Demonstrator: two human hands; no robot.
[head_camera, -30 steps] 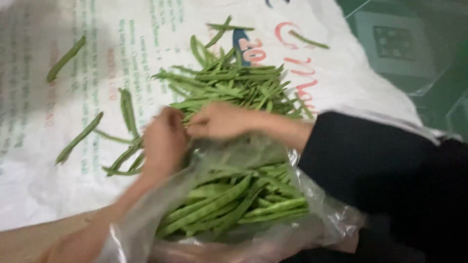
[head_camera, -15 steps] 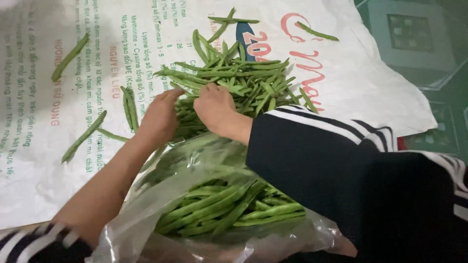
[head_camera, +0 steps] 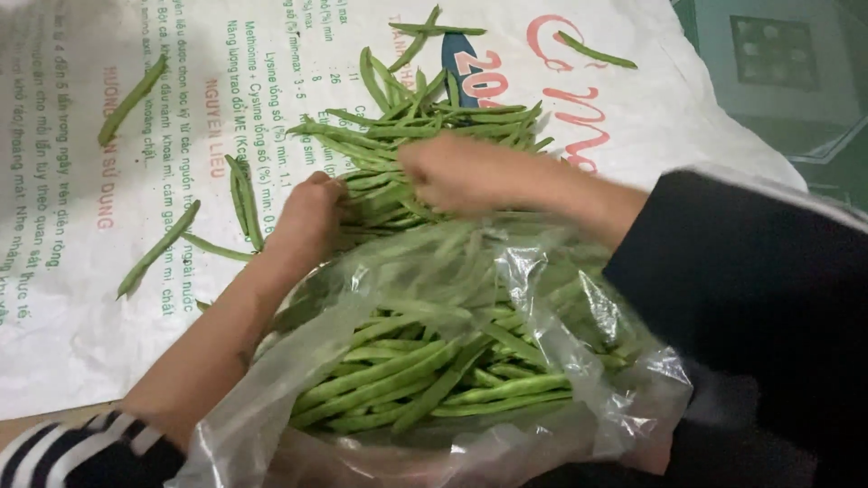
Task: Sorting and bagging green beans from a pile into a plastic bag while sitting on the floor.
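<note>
Since the earlier frame the right hand [head_camera: 457, 172] has shifted right across the pile of green beans [head_camera: 425, 136], and the bag mouth now stands wider. It appears curled on the pods, but blur hides the grip; closed or not cannot be told. The left hand [head_camera: 312, 212] is cupped at the pile's near edge, fingers bent onto beans. Judged step: gathering pods toward the clear plastic bag [head_camera: 542, 298], already partly full, just below both hands. Next move calls for a firm handful. Stray beans [head_camera: 158, 248] lie apart on the printed white sack [head_camera: 81, 316], spread over green floor tiles [head_camera: 796, 99].
</note>
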